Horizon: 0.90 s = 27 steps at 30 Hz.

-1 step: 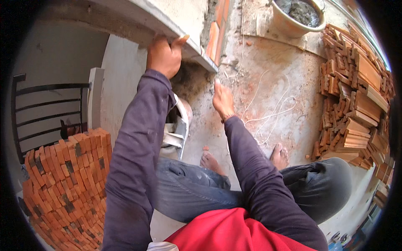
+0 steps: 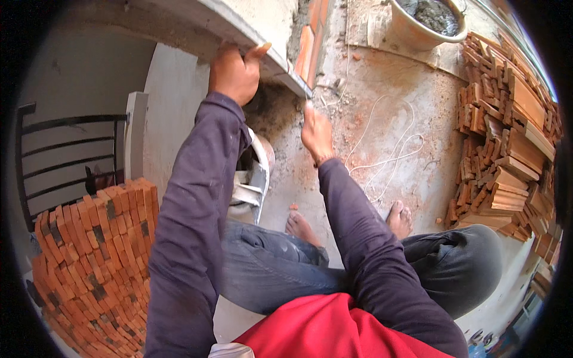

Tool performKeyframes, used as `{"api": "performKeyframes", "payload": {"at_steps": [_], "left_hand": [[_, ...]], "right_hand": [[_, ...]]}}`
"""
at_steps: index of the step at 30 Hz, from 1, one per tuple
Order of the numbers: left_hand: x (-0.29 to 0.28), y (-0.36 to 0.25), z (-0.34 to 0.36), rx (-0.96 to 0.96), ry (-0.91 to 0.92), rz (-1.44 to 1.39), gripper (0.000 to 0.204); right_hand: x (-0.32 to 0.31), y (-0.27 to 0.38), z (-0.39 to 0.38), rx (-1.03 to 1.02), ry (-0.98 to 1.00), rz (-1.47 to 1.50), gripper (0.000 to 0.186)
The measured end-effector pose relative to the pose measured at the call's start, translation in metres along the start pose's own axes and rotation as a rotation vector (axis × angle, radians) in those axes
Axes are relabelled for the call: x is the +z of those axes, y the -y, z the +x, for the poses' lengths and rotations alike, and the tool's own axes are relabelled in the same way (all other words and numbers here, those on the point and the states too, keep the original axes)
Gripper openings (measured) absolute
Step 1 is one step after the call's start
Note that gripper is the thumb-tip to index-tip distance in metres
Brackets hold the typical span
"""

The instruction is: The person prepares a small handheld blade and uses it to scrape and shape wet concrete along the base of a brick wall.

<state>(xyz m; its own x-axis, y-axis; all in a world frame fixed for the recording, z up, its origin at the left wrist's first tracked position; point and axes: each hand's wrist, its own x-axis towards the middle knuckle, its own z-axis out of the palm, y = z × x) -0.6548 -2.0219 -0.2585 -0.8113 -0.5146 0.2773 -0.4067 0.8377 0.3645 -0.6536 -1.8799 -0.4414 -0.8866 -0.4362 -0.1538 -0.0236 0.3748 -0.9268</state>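
Note:
My left hand [image 2: 234, 74] is wrapped round the edge of a long, straight pale bar [image 2: 282, 71], its thumb lying along the top. The bar slants down to the right beside a pale wall, its end near a row of orange bricks [image 2: 305, 51]. Just below that end, my right hand [image 2: 316, 132] is closed with the thumb pointing up. Anything inside its fingers is hidden. A thin white string [image 2: 391, 161] trails in loops over the floor right of this hand.
A tub [image 2: 412, 30] of wet grey mortar stands at the far right. Stacked orange bricks [image 2: 101, 238] fill the left, below a black railing [image 2: 71, 125]. Piled brown terracotta pieces [image 2: 507, 143] lie at the right. A broken-edged pale container [image 2: 262, 173] sits by my left forearm.
My right hand has moved very slightly up and left, toward the bar's end. My left hand stays on the bar, and the view has shifted a little.

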Motion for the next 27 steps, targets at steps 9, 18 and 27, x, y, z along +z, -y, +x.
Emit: {"api": "performKeyframes", "payload": {"at_steps": [9, 18, 27], "left_hand": [[0.001, -0.002, 0.003, 0.076, -0.061, -0.11, 0.047], [0.001, 0.004, 0.009, 0.008, 0.018, -0.032, 0.046], [0.002, 0.009, 0.005, -0.007, -0.007, -0.101, 0.053]], "right_hand": [[-0.012, 0.057, 0.033, -0.133, -0.009, 0.226, 0.056], [-0.004, 0.017, 0.019, -0.063, 0.005, 0.063, 0.047], [-0.015, 0.069, 0.038, -0.091, 0.018, 0.258, 0.054]]}}
